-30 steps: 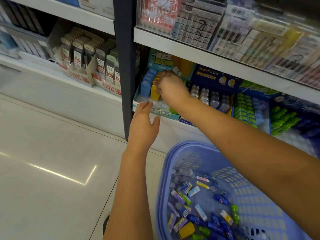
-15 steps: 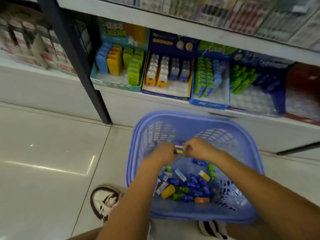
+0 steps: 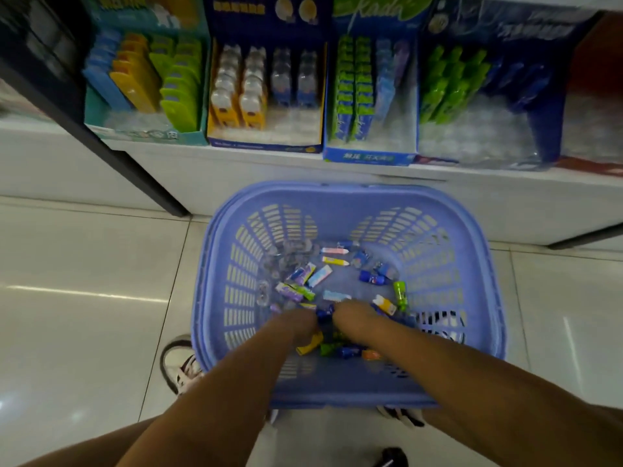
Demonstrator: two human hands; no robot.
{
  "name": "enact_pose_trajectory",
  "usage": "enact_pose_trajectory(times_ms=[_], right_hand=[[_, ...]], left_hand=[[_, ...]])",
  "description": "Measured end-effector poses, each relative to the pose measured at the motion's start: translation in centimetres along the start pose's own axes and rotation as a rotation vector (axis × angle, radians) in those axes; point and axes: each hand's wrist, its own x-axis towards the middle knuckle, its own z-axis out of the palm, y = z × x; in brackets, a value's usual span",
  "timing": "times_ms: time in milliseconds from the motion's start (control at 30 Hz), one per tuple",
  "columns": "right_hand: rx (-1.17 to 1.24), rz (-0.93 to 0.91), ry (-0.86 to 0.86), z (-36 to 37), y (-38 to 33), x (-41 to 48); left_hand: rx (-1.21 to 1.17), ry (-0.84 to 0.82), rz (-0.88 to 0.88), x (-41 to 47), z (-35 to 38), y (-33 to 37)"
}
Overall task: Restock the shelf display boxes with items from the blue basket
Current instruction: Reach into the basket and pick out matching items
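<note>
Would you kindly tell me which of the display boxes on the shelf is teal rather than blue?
The leftmost display box: its walls are teal, while the three to its right are blue.

Four display boxes [image 3: 263,146] stand along the top of the frame — one blue basket [image 3: 371,193] at centre. Two hands, left hand [image 3: 300,323] and right hand [image 3: 350,318]; small items [image 3: 320,276] too jumbled to count.

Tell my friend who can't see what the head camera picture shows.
A person's left hand and right hand reach down into a blue basket on the floor, among small colourful packets. Behind it, display boxes stand side by side on a low shelf, partly filled.
</note>
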Motion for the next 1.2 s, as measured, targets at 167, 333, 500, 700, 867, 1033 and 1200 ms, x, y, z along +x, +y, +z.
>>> enact_pose_trajectory(times_ms=[167, 333, 500, 700, 867, 1033, 1200], right_hand=[[-0.02, -0.033, -0.004, 0.0, 2.9, 0.0], [0.102, -0.119, 0.075, 0.6, 3.6, 0.3], [0.599, 0.03, 0.262, -1.5, 6.2, 0.3], [1.292, 0.031, 0.449, -5.3, 9.5, -2.4], [1.79, -0.272, 0.39, -5.9, 10.5, -5.5], [1.74, -0.308, 0.556, -6.5, 10.9, -7.9], [1.531, -0.25, 0.764, -8.9, 11.0, -11.4]], left_hand=[[0.019, 0.049, 0.055, 1.0, 0.4, 1.2], [0.054, 0.095, 0.109, 1.7, 0.3, 1.6], [0.22, 0.098, 0.145, 2.8, 0.9, 3.1], [0.271, 0.101, 0.116, 3.5, 1.5, 4.2], [0.061, 0.05, 0.007, 2.8, 0.4, 4.6], [-0.652, 0.071, -0.172, 0.9, -3.0, 4.4], [-1.73, 0.131, 0.13, -3.6, -8.7, 5.8]])
